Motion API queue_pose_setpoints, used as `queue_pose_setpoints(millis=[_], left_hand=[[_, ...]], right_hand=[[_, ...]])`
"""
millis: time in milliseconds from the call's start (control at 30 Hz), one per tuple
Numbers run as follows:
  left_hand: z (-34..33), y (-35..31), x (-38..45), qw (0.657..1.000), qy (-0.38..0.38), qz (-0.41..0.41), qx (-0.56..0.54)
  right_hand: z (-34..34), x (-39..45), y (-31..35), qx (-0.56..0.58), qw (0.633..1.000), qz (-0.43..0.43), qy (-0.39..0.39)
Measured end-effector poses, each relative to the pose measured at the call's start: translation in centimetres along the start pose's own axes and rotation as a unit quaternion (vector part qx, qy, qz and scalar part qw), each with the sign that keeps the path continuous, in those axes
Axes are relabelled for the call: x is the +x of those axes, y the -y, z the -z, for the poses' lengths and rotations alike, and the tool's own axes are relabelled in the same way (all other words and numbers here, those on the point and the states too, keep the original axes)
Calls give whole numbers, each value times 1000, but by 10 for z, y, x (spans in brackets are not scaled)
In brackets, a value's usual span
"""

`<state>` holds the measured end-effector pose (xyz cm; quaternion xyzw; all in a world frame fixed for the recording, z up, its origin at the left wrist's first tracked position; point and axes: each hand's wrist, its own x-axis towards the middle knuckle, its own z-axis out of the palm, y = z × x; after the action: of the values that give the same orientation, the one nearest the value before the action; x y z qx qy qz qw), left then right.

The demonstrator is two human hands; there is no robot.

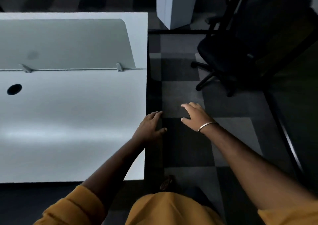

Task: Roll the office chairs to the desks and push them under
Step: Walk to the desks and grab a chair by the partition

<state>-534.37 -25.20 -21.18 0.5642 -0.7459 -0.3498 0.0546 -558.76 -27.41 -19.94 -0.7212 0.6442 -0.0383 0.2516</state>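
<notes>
A black office chair (240, 52) stands at the upper right on the carpet, its wheeled base toward me and its back toward the right edge. A white desk (72, 112) fills the left half of the view. My left hand (149, 126) hovers by the desk's right edge, fingers relaxed, holding nothing. My right hand (194, 116), with a metal bangle on the wrist, reaches forward over the floor with fingers spread and empty. Both hands are well short of the chair.
A grey divider screen (65, 43) stands across the desk, with a round cable hole (14, 89) at the left. A white cabinet (175, 6) stands at the top centre. Checkered carpet (182, 93) runs between desk and chair. A dark frame bar (282, 124) slants along the right.
</notes>
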Motion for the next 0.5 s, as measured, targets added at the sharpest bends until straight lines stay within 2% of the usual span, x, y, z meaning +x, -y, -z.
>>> queue_pose_setpoints(millis=[500], left_hand=[[44, -52, 247, 984, -99, 137, -64]], right_hand=[[121, 289, -115, -48, 987, 106, 111]])
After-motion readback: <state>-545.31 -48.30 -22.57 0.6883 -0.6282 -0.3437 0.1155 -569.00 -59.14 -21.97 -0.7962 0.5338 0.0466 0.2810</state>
